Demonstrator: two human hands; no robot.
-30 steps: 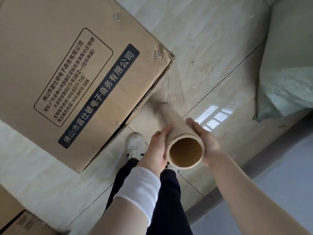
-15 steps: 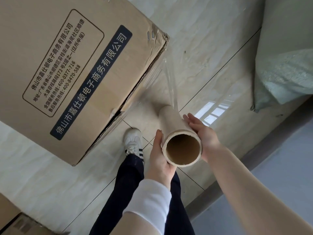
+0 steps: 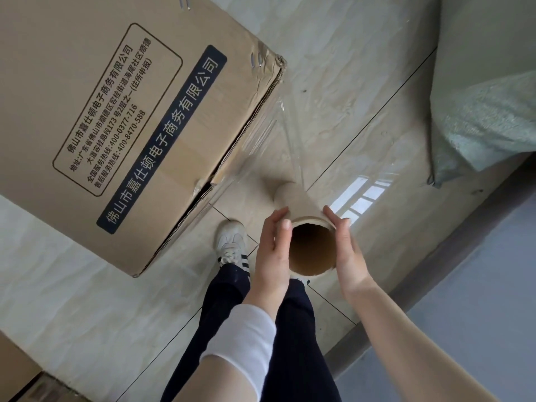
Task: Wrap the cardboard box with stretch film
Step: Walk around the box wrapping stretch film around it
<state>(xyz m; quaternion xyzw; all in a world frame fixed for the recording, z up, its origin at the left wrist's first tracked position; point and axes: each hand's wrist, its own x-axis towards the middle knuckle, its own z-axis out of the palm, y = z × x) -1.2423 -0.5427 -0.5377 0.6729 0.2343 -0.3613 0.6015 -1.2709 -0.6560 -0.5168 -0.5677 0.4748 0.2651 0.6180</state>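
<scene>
Holding the stretch film roll (image 3: 300, 198) upright between my palms, I look straight down its hollow cardboard core. My left hand (image 3: 271, 253) presses flat against the left side of the tube's rim, fingers extended and only slightly curved, thumb tip resting on the rim. My right hand (image 3: 346, 250) does the same on the right side, palm inward, fingers straight rather than wrapped around. Neither hand closes fully; the roll is simply pinched between them.

A sheet of clear film (image 3: 272, 146) stretches taut from the far end of the roll up to the near side of the cardboard box (image 3: 116, 111), reaching its torn corner. The box stands on the glossy tiled floor (image 3: 348, 82) just ahead and left of me, its printed top facing the camera. My white sneaker (image 3: 230, 242) sits on the tiles beside the box's lower edge. A greenish woven sack (image 3: 487, 123) lies off to the right, well apart from the box.
</scene>
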